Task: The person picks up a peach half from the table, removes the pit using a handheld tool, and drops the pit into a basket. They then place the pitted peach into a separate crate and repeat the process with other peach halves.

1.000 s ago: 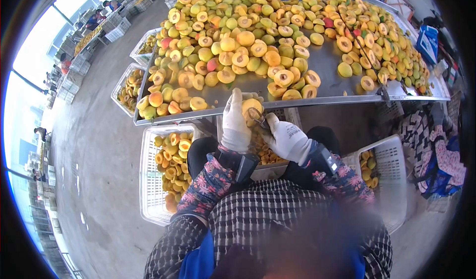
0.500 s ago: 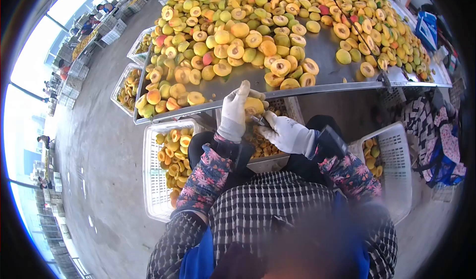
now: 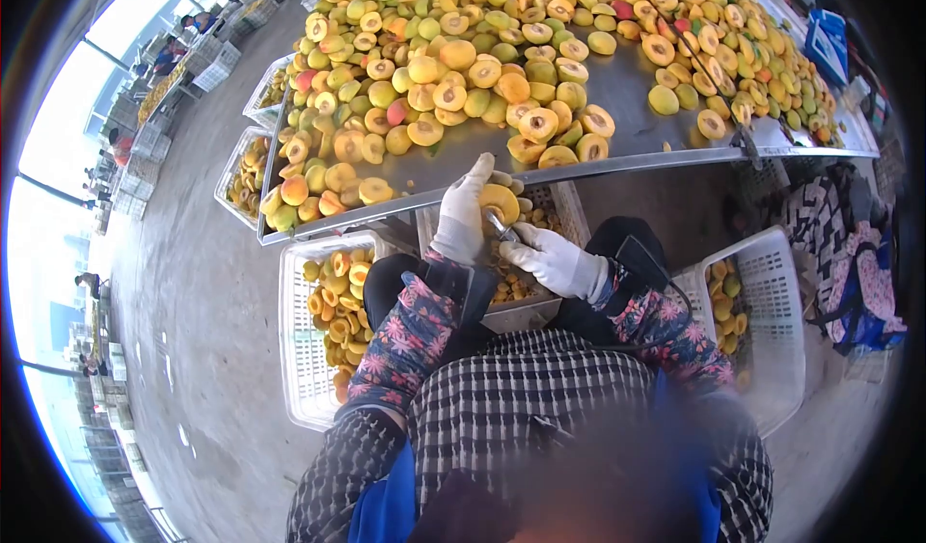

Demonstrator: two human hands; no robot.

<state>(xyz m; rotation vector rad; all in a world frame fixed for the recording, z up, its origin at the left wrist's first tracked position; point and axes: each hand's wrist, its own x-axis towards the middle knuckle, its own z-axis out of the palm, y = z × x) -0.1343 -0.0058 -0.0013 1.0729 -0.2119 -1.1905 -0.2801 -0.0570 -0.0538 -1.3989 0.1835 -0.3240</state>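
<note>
In a white glove, my left hand [image 3: 462, 217] is closed around a yellow peach half [image 3: 500, 199], just below the front edge of the metal table [image 3: 453, 194]. My right hand [image 3: 554, 259], also gloved in white, grips a small metal pitting spoon [image 3: 497, 222]. Its curved tip touches the middle of the peach half. The handle is mostly hidden in my right fingers. Beneath both hands, between the knees, sits a crate [image 3: 571, 217] with pieces of fruit in it. Many halved peaches [image 3: 449, 95] lie heaped on the table, cut faces showing on several.
A white basket [image 3: 295, 350] of peach halves stands at the left knee, another white basket [image 3: 776, 302] at the right. More filled baskets [image 3: 228, 182] sit beyond the table's left end. A blue box [image 3: 827, 49] is at far right. Other people work in the left background.
The spoon has turned, and its curved tip now shows against the peach half's cut face. Both hands have shifted slightly; the peach half stays in my left hand.
</note>
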